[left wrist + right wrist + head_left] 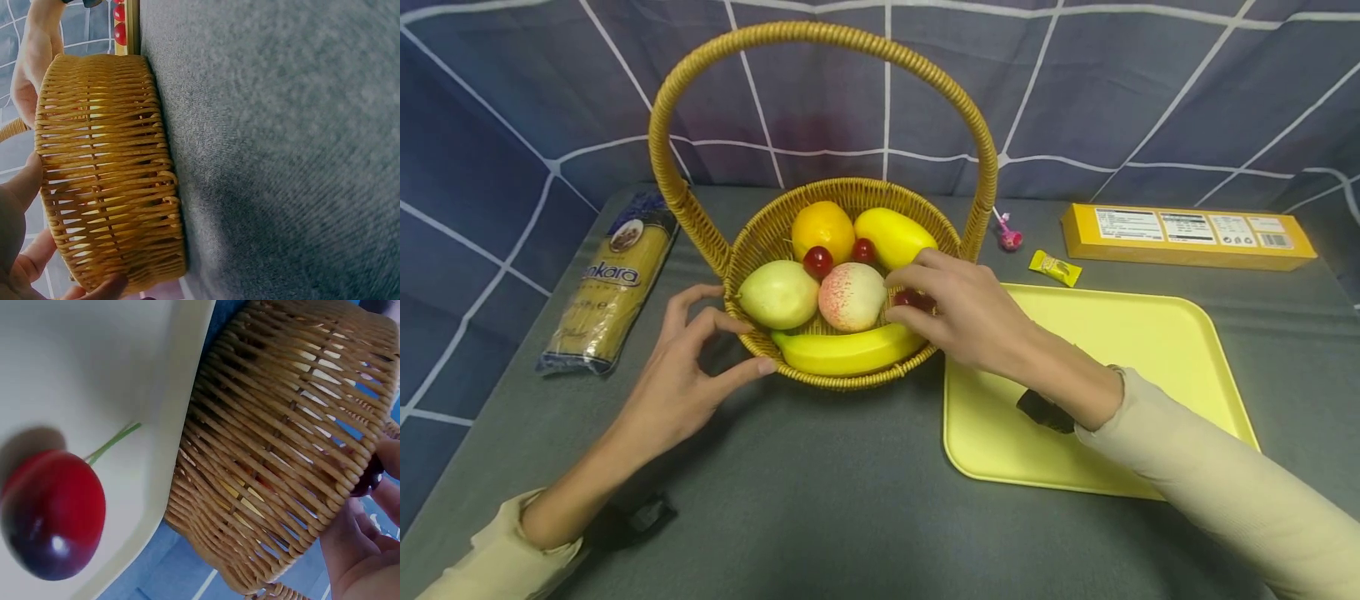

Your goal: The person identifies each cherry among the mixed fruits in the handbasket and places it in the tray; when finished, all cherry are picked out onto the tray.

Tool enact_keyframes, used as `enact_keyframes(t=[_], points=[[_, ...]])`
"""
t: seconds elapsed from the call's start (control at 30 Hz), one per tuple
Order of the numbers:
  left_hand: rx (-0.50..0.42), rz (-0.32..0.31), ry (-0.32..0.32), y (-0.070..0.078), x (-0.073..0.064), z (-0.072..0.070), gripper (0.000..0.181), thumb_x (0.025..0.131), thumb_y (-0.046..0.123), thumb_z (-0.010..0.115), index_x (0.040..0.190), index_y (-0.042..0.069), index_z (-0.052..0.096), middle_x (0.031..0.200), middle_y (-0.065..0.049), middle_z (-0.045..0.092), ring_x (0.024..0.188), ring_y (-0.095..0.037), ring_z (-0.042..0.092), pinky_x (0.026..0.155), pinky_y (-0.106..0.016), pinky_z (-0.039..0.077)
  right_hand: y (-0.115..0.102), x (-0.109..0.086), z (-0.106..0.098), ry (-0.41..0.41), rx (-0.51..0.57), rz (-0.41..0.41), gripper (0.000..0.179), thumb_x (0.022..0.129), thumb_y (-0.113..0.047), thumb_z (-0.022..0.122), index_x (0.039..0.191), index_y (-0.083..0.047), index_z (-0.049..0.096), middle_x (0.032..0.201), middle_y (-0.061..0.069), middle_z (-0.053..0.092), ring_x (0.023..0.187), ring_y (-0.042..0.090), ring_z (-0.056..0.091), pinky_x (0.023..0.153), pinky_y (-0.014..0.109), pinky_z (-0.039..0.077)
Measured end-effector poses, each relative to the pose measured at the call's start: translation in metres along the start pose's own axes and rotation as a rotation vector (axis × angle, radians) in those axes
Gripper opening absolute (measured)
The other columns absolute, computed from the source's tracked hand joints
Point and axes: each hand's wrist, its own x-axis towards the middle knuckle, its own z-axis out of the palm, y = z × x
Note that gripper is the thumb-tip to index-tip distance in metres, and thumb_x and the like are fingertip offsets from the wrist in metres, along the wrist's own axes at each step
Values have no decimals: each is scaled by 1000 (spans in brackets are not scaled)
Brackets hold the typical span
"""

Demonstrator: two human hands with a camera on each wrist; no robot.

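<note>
A wicker basket (842, 382) with a tall handle holds an orange (823, 228), a yellow mango (895, 237), a green pear-like fruit (778, 295), a peach (852, 297), a banana (850, 350) and red cherries (817, 262). At its front left, my left hand (688, 367) grips the rim, thumb at the front and fingers at the side. Inside the right rim, my right hand (958, 308) pinches a dark red cherry (914, 301), partly hidden by the fingers. Another cherry (53, 515) with a green stem lies on the yellow tray (1180, 333).
Left of the basket lies a bag of pasta (613, 287). Behind the tray are a pink lollipop (1010, 239), a yellow wrapped candy (1055, 268) and a long orange box (1187, 237). A blue checked cloth (820, 100) hangs at the back.
</note>
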Motion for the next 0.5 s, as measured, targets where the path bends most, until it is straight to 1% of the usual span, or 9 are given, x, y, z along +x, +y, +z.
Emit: enact_keyframes(t=[0.1, 0.2, 0.3, 0.37, 0.43, 0.5], points=[[-1, 0, 0, 0, 0, 0, 36, 80, 17, 85, 103, 5, 61, 149, -18, 27, 127, -41, 38, 97, -61, 41, 0, -6, -3, 24, 31, -21, 17, 91, -17, 74, 106, -11, 74, 96, 2, 61, 78, 16, 53, 64, 31, 45], [-1, 4, 1, -1, 0, 0, 35, 79, 17, 85, 103, 5, 62, 149, -18, 27, 128, -42, 37, 97, -61, 41, 1, -12, -7, 39, 70, -63, 15, 89, -12, 73, 104, -11, 74, 100, 2, 59, 78, 14, 55, 68, 29, 50], [0, 6, -1, 0, 0, -1, 35, 79, 17, 85, 103, 6, 62, 149, -18, 27, 129, -42, 36, 96, -61, 41, 1, -19, -12, 67, 131, -109, 19, 86, -5, 73, 105, -10, 74, 103, 1, 60, 82, 12, 58, 69, 28, 56], [3, 3, -4, 0, 1, -1, 35, 79, 17, 85, 103, 6, 62, 149, -18, 27, 129, -42, 36, 96, -61, 41, 1, -23, -15, 93, 158, -132, 22, 85, -1, 74, 105, -9, 74, 104, 1, 61, 85, 10, 58, 68, 27, 57], [6, 0, -5, 0, 1, -1, 35, 79, 18, 85, 103, 6, 62, 149, -18, 27, 129, -42, 36, 96, -62, 41, 0, -27, -19, 122, 165, -141, 25, 83, 2, 74, 105, -8, 73, 106, 1, 62, 88, 10, 58, 67, 25, 57], [8, -3, -5, 0, 1, -1, 35, 80, 18, 85, 103, 6, 62, 149, -18, 27, 129, -42, 35, 96, -62, 40, 0, -32, -24, 143, 160, -131, 27, 82, 5, 75, 106, -8, 73, 106, 0, 63, 90, 10, 58, 66, 21, 55]])
